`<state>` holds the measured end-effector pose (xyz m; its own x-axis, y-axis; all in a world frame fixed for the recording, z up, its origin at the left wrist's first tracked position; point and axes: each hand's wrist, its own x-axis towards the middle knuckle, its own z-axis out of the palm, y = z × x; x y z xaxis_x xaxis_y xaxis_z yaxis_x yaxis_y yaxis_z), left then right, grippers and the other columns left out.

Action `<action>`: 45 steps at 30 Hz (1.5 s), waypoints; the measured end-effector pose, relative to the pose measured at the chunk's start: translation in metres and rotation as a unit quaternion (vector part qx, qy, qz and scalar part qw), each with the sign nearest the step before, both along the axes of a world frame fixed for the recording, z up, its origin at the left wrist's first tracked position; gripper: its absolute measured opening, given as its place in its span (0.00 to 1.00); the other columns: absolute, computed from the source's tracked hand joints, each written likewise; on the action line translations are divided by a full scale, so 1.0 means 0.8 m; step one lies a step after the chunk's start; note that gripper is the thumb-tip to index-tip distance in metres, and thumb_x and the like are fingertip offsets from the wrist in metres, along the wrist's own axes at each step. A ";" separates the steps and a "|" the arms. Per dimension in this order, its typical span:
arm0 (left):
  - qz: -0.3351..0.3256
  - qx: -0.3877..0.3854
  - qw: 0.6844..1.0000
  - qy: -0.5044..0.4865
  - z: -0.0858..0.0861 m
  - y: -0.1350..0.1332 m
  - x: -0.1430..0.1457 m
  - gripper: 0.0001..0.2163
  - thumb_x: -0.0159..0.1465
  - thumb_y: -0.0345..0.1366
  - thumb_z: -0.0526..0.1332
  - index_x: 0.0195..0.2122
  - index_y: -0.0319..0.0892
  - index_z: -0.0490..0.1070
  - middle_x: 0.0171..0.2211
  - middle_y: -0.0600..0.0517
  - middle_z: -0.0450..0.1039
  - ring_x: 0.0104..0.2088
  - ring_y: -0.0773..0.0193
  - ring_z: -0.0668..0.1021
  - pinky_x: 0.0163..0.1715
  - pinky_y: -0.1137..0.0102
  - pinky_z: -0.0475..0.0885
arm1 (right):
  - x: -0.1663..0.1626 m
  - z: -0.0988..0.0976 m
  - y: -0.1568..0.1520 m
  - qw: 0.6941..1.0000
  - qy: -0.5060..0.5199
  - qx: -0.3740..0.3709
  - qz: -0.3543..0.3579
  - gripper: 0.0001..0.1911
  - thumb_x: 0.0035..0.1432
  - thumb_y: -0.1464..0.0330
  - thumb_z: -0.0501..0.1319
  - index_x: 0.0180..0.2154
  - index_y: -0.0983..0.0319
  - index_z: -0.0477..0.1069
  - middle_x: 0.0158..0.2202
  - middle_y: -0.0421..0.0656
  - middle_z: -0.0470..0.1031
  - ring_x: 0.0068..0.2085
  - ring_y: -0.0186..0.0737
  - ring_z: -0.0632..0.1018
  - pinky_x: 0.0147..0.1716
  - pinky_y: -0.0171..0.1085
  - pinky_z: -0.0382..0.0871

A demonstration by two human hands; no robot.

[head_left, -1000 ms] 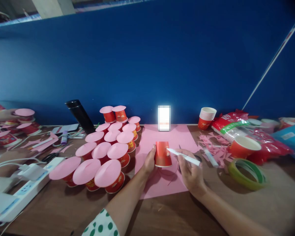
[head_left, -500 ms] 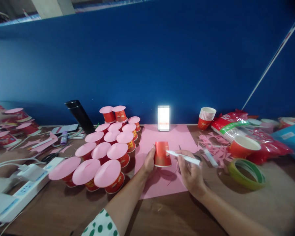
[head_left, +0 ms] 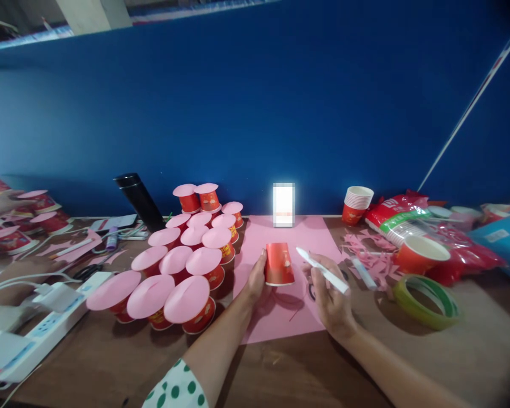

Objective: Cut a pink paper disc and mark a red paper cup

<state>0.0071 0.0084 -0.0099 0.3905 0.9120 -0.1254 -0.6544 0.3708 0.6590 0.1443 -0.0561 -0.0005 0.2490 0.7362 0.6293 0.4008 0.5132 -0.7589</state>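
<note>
My left hand (head_left: pixel 257 276) is wrapped round a red paper cup (head_left: pixel 279 265), held upside down with its rim at the bottom, above a pink paper sheet (head_left: pixel 289 235). In my right hand (head_left: pixel 332 294) is a slim white pen (head_left: pixel 329 276), its tip pointing up and left, a small gap away from the cup's right side. A dark loop like a scissor handle (head_left: pixel 311 291) shows beside my right fingers, mostly hidden. Left of my left forearm stand several red cups with pink paper discs (head_left: pixel 187 299) on top.
A glowing phone-like screen (head_left: pixel 284 205) stands at the back. To the right are stacked cups (head_left: pixel 357 205), pink scraps (head_left: pixel 372 252), a tape roll (head_left: pixel 427 301) and a red bag (head_left: pixel 402 214). At left lie a power strip (head_left: pixel 55 328) and a black flask (head_left: pixel 139 201).
The pen tip has come away from the cup's side, lifting a little to the right. The cup has turned slightly in my left hand, showing more of its printed pattern.
</note>
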 end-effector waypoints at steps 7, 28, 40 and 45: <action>0.006 -0.008 1.000 0.013 0.000 -0.001 -0.004 0.24 0.61 0.52 0.56 0.45 0.34 0.72 0.36 0.42 0.78 0.40 0.53 0.79 0.46 0.61 0.69 | -0.009 -0.008 0.004 0.998 -0.058 0.007 0.000 0.13 0.65 0.68 0.51 0.49 0.60 0.67 0.40 0.47 0.74 0.39 0.40 0.76 0.40 0.41 0.72; 0.095 0.082 0.992 0.017 0.001 -0.008 0.004 0.18 0.59 0.49 0.57 0.40 0.39 0.73 0.36 0.47 0.77 0.43 0.56 0.77 0.44 0.65 0.70 | -0.017 -0.030 0.018 0.986 -0.148 0.073 -0.037 0.13 0.60 0.71 0.53 0.47 0.64 0.65 0.43 0.51 0.74 0.45 0.46 0.75 0.45 0.45 0.70; 0.122 0.104 0.987 0.029 -0.016 0.004 0.005 0.15 0.54 0.42 0.65 0.40 0.41 0.70 0.37 0.51 0.75 0.43 0.59 0.76 0.46 0.66 0.69 | -0.011 -0.036 0.025 0.993 -0.100 0.040 -0.049 0.13 0.58 0.71 0.53 0.46 0.63 0.65 0.40 0.49 0.74 0.42 0.45 0.76 0.43 0.44 0.70; 0.094 0.117 0.988 0.042 -0.016 0.001 0.004 0.16 0.54 0.45 0.65 0.38 0.39 0.71 0.37 0.47 0.76 0.43 0.57 0.76 0.47 0.63 0.70 | -0.010 -0.038 0.028 0.995 -0.080 0.028 -0.051 0.12 0.59 0.70 0.53 0.45 0.62 0.64 0.38 0.47 0.75 0.39 0.44 0.77 0.40 0.42 0.71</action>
